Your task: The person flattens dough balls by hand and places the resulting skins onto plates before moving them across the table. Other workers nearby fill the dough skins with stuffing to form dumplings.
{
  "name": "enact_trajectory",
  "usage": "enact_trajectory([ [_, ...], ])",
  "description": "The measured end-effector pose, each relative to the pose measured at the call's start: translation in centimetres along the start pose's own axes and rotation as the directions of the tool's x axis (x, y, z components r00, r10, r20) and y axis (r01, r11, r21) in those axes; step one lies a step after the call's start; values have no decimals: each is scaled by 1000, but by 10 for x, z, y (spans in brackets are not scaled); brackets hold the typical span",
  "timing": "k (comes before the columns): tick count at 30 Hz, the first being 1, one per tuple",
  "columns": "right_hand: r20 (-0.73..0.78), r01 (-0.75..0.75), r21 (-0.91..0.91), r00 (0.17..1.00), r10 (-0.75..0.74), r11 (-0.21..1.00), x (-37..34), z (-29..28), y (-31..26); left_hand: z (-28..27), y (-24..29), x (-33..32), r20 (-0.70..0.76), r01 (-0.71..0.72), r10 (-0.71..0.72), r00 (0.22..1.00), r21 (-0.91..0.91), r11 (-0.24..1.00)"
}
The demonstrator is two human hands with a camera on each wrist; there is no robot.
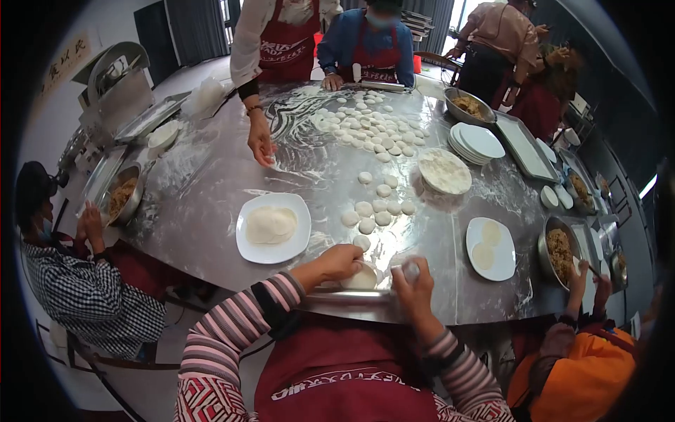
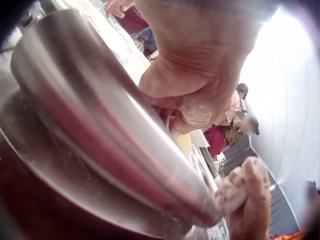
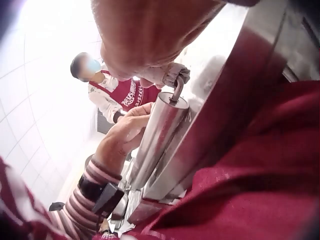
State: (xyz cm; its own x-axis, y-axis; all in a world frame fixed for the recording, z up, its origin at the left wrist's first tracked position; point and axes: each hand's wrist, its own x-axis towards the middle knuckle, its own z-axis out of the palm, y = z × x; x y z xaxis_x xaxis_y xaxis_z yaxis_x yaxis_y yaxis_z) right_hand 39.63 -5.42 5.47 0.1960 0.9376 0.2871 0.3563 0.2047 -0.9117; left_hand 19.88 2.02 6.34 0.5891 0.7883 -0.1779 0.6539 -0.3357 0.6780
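At the near table edge lies a thick metal roller [image 1: 351, 297] with a bent rod handle [image 3: 177, 90] at its right end. My right hand [image 1: 415, 285] curls around the pale wrapped grip [image 3: 167, 74] on that handle. Just behind the roller, my left hand [image 1: 336, 263] pinches the left edge of a flat round dough wrapper [image 1: 361, 277]; its fingertips are partly hidden. A small dough disc [image 1: 361, 243] lies right beyond the wrapper. To the left, a square white plate [image 1: 247, 250] carries a stack of rolled wrappers [image 1: 271, 225].
Several dough discs [image 1: 380, 207] lie ahead, with a larger floury group [image 1: 373, 130] farther back. A round floured dish [image 1: 445, 172] and a plate with two wrappers [image 1: 491, 269] are on the right. Bowls of filling [image 1: 559, 250] stand beyond. Another person's hand [image 1: 261, 144] reaches over the table.
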Motion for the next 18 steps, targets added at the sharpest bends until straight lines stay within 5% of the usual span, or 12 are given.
enact_trajectory([
  [4,25,-71,172,997,68,983,-16,-4,-5,-2,-11,-6,-23,-19,15,1000,-178,984],
  [8,-23,143,-13,989,-144,990,54,33,2,-1,-2,-3,-38,19,-21,999,-39,999],
  [12,-34,165,-61,985,-168,984,50,31,8,-6,10,-2,9,61,-61,998,-23,998],
  [18,26,-35,171,999,31,985,-18,-4,3,2,-12,-8,-39,36,-42,998,-159,987],
])
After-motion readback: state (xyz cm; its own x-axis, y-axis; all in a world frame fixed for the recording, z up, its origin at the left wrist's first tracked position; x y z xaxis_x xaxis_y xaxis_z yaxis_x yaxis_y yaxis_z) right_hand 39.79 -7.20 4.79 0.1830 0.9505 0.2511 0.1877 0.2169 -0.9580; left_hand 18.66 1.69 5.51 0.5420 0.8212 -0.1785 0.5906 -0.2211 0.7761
